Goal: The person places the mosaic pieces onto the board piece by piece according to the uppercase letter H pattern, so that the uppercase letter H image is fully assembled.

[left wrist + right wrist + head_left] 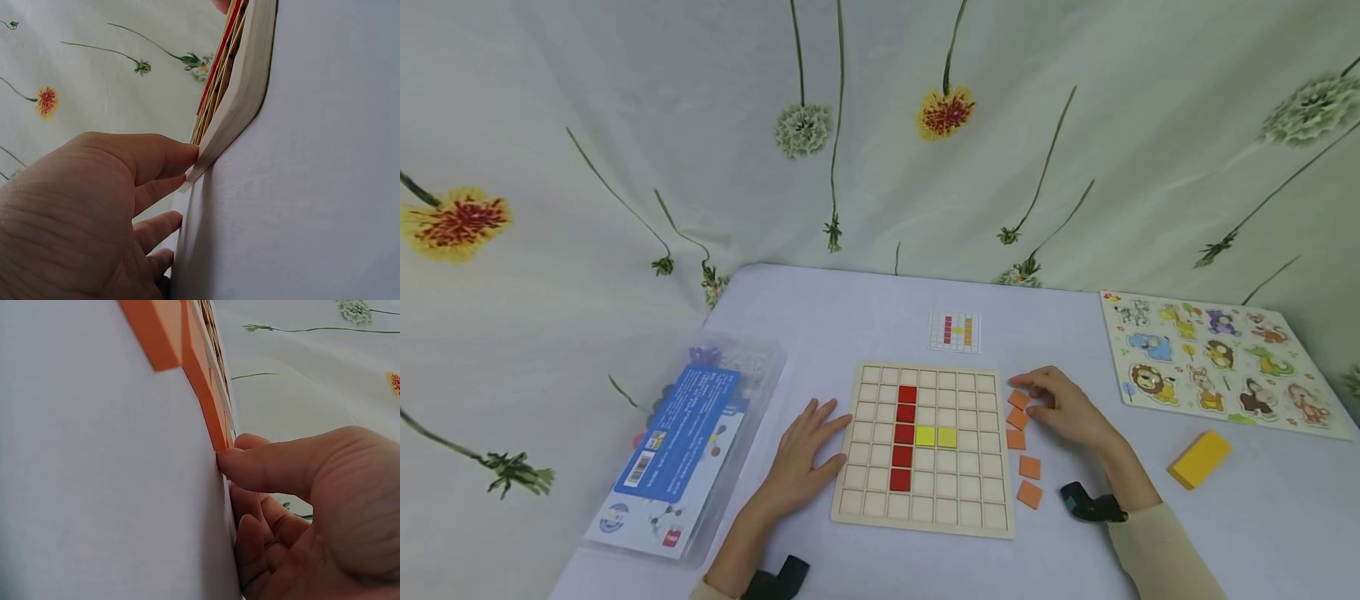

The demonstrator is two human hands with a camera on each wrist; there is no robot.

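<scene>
A wooden grid board (880, 515) lies flat, holding a column of red tiles (902, 434) and two yellow tiles (936, 437). Spread along the board's left edge, my left hand (801, 458) touches its side; the left wrist view shows the thumb (181, 153) at the board's edge. At the upper right of the board, my right hand (1071, 408) has thumb and index finger parted around the topmost orange tile (1018, 399). In the right wrist view, the thumb tip (231, 464) is right at the end of the orange tiles (212, 419). Several orange tiles run down the board's right side.
Beyond the board is a small pattern card (955, 332) with a coloured grid. A clear bag with a blue-labelled packet (681, 442) lies left. An animal puzzle board (1225, 362) and a yellow block (1199, 460) are at right. Flowered cloth hangs behind the table.
</scene>
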